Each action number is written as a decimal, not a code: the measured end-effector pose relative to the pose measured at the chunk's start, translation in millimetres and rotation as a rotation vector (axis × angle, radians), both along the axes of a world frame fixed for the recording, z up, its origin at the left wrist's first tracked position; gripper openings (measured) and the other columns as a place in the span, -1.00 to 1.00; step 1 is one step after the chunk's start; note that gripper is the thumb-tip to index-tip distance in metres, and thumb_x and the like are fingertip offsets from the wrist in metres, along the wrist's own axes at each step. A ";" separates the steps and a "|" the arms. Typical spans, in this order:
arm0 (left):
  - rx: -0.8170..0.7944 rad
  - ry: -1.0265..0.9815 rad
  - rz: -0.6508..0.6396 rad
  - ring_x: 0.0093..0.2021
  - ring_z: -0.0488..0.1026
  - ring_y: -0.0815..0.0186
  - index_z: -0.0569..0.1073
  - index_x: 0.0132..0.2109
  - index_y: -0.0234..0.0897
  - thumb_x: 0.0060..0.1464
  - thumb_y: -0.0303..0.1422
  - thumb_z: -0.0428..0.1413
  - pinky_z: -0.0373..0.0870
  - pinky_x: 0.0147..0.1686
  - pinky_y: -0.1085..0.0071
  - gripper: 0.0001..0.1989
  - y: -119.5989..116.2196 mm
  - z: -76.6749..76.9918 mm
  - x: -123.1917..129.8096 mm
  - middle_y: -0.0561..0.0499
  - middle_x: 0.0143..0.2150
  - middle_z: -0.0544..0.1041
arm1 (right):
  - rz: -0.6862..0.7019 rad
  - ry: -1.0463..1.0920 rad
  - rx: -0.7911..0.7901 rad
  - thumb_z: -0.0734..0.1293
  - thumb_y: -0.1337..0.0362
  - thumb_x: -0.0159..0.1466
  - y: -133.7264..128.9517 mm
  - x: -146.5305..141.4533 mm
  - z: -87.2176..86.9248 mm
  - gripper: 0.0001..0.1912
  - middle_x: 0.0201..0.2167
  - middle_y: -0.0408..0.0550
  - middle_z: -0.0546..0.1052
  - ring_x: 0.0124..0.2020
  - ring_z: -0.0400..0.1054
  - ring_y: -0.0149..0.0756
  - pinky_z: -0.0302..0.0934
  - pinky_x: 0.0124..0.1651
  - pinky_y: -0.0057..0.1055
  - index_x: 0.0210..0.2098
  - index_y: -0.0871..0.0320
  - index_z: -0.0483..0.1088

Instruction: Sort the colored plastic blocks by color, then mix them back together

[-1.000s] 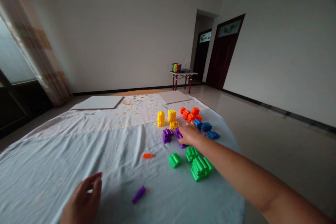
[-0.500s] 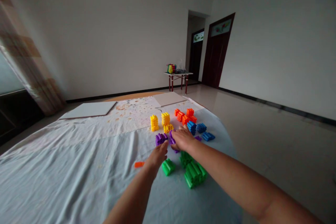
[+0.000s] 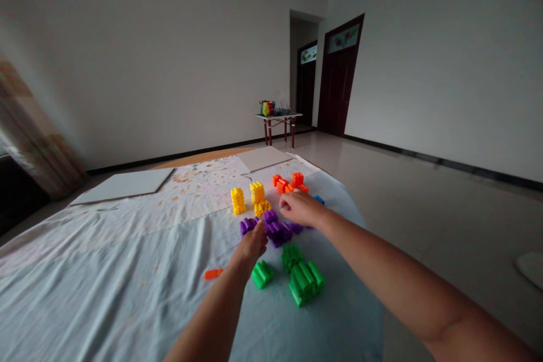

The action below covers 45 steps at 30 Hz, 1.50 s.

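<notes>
My left hand (image 3: 253, 242), its fingers curled together, is beside a bundle of purple plastic blocks (image 3: 247, 226). Whether it grips a block is hidden. My right hand (image 3: 300, 207) is curled in front of the orange blocks (image 3: 280, 184), beyond a larger purple pile (image 3: 276, 231). What its fingers hold, if anything, does not show. Yellow blocks (image 3: 238, 201) stand left of it, and a blue block (image 3: 318, 199) peeks out behind its wrist. Nearer me lie a single green bundle (image 3: 262, 275) and a bigger green cluster (image 3: 306, 283).
A loose orange piece (image 3: 213, 274) lies left of my left forearm. The round table wears a wrinkled pale cloth (image 3: 139, 283). Two flat boards, one white (image 3: 123, 185) and one beige (image 3: 265, 159), lie toward the far side. Behind stands a small table (image 3: 279, 117) with bags.
My right hand has lifted off the purple blocks and moved away from me to the right, now covering most of the blue blocks. My left hand remains by the purple bundle. The view has turned slightly right.
</notes>
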State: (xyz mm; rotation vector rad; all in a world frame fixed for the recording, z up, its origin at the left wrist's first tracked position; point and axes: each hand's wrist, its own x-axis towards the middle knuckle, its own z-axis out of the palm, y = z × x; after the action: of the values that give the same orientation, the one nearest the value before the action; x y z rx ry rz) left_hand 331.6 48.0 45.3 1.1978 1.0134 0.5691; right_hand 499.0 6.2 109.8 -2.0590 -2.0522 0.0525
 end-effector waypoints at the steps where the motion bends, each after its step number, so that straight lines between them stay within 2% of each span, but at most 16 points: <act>1: -0.003 -0.002 0.004 -0.31 0.36 0.30 0.34 -0.34 -0.31 -0.25 0.22 0.02 0.25 -0.30 0.37 -0.37 -0.4 0.7 0.0 -0.04 -0.39 0.41 | -0.001 0.006 -0.012 0.19 0.37 0.20 -0.3 7.9 -0.2 -0.78 -0.19 -0.03 0.52 -0.10 0.34 -0.26 0.11 -0.08 -0.43 -0.20 0.14 0.40; 5: -0.012 -0.011 0.025 -0.37 0.36 0.32 0.33 -0.39 -0.30 -0.23 0.21 0.02 0.25 -0.38 0.40 -0.40 -1.2 2.0 1.4 -0.01 -0.46 0.38 | 0.041 -0.012 -0.132 0.24 0.52 0.09 -0.5 24.6 -15.8 -0.64 -0.11 -0.02 0.49 -0.06 0.34 -0.27 0.14 -0.09 -0.47 -0.14 0.14 0.39; 9: -0.008 -0.013 0.047 -0.46 0.33 0.36 0.30 -0.44 -0.29 -0.21 0.20 0.01 0.23 -0.46 0.42 -0.43 -0.2 -0.4 3.4 0.04 -0.54 0.32 | 0.099 -0.038 -0.248 0.29 0.58 -0.01 3.7 22.0 -38.6 -0.50 -0.03 0.02 0.45 0.00 0.31 -0.21 0.14 -0.03 -0.44 -0.08 0.15 0.38; 12: -0.003 -0.005 0.064 -0.49 0.32 0.37 0.29 -0.45 -0.28 -0.19 0.19 0.01 0.23 -0.49 0.43 -0.44 0.9 -2.0 3.9 0.06 -0.57 0.30 | 0.104 -0.054 -0.285 0.28 0.61 -0.04 7.7 19.4 -47.7 -0.45 -0.01 0.07 0.44 0.03 0.29 -0.15 0.14 0.02 -0.37 -0.05 0.17 0.37; 18: -0.002 0.024 0.086 -0.38 0.41 0.28 0.36 -0.42 -0.32 -0.19 0.16 0.04 0.30 -0.42 0.40 -0.45 4.5 2.0 -2.3 -0.05 -0.49 0.43 | 0.113 -0.062 -0.268 0.28 0.53 0.02 10.3 18.5 -40.9 -0.42 0.07 0.11 0.37 0.10 0.22 -0.08 0.10 0.08 -0.30 0.06 0.17 0.30; 22: 0.003 0.023 0.108 -0.24 0.47 0.20 0.43 -0.35 -0.37 -0.13 0.11 0.04 0.37 -0.29 0.35 -0.45 6.8 6.8 -15.9 -0.18 -0.32 0.53 | 0.156 0.036 -0.128 0.27 0.40 0.09 16.0 7.7 -31.2 -0.55 -0.01 0.01 0.44 0.05 0.26 -0.18 0.11 0.06 -0.37 0.00 0.13 0.35; 26: 0.032 -0.020 0.154 -0.11 0.47 0.18 0.47 -0.26 -0.41 0.00 0.00 -0.02 0.38 -0.11 0.32 -0.50 3.4 11.8 -42.6 -0.28 -0.12 0.53 | 0.112 0.079 -0.014 0.24 0.30 0.16 24.3 -2.6 -27.1 -0.72 -0.15 -0.01 0.51 -0.06 0.33 -0.24 0.14 0.00 -0.42 -0.15 0.16 0.42; 30: 0.157 -0.043 0.280 -0.18 0.51 0.14 0.49 -0.25 -0.45 0.02 0.00 -0.05 0.43 -0.11 0.25 -0.46 -9.4 15.4 -79.8 -0.27 -0.17 0.56 | 0.064 0.059 -0.033 0.19 0.42 0.15 22.4 10.5 -27.9 -0.67 -0.13 0.01 0.51 -0.07 0.34 -0.24 0.16 -0.04 -0.41 -0.10 0.17 0.40; 33: 0.277 -0.031 0.409 -0.27 0.52 0.12 0.49 -0.29 -0.44 -0.07 0.09 -0.04 0.47 -0.21 0.22 -0.39 -18.6 10.5 -105.7 -0.24 -0.25 0.58 | 0.111 -0.004 -0.134 0.23 0.49 0.06 14.4 27.8 -34.3 -0.56 -0.06 0.00 0.47 -0.02 0.31 -0.22 0.14 -0.02 -0.42 -0.06 0.14 0.38; 37: 0.382 -0.011 0.546 -0.34 0.52 0.12 0.50 -0.36 -0.39 -0.13 0.16 -0.05 0.48 -0.28 0.24 -0.36 -23.9 -6.8 -124.2 -0.19 -0.35 0.59 | 0.173 -0.101 -0.250 0.26 0.54 0.00 7.4 36.8 -49.2 -0.45 -0.02 0.02 0.45 0.03 0.25 -0.13 0.11 0.02 -0.35 0.00 0.14 0.35; 40: 0.435 0.004 0.579 -0.36 0.52 0.15 0.50 -0.38 -0.35 -0.13 0.19 -0.07 0.48 -0.30 0.25 -0.36 -27.9 -17.3 -126.8 -0.15 -0.37 0.59 | 0.168 -0.119 -0.257 0.23 0.58 0.01 9.1 33.6 -58.9 -0.48 -0.07 0.06 0.47 0.01 0.26 -0.07 0.13 -0.01 -0.30 -0.04 0.18 0.37; 45: 0.488 0.057 0.590 -0.39 0.51 0.16 0.50 -0.40 -0.34 -0.17 0.23 -0.09 0.47 -0.30 0.26 -0.32 -35.3 -24.0 -128.3 -0.14 -0.42 0.58 | 0.188 -0.111 -0.251 0.23 0.55 0.03 16.6 29.3 -67.2 -0.57 -0.13 0.07 0.49 -0.04 0.31 -0.08 0.15 -0.04 -0.30 -0.12 0.18 0.41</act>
State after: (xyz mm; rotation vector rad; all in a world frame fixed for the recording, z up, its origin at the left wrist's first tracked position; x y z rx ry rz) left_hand 203.3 12.8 21.2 1.3349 1.3305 1.3084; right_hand 528.3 22.8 42.5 -2.0394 -2.4116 0.2444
